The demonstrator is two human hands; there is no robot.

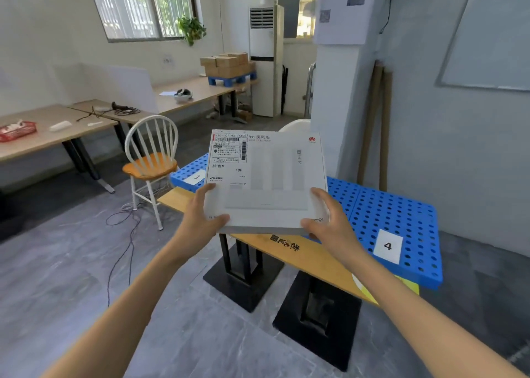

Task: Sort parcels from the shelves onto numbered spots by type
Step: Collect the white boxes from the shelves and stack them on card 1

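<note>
A flat white box [272, 177] with a shipping label at its top left corner is held level in the air. My left hand [205, 218] grips its near left corner, thumb on top. My right hand [329, 220] grips its near right corner the same way. The box hovers over blue perforated panels [395, 214] lying on a yellow table [289, 253]. A white card numbered 4 [387, 246] lies on the right panel. A card numbered 1 [196, 176] shows on the left panel, just left of the box. The panels under the box are hidden.
A white spindle chair with an orange seat [150, 162] stands left of the table, with cables on the floor beneath. Wooden desks [57, 131] line the left wall. Brown cartons on a blue pallet [229, 65] sit at the back. Cardboard tubes [375, 125] lean on the right wall.
</note>
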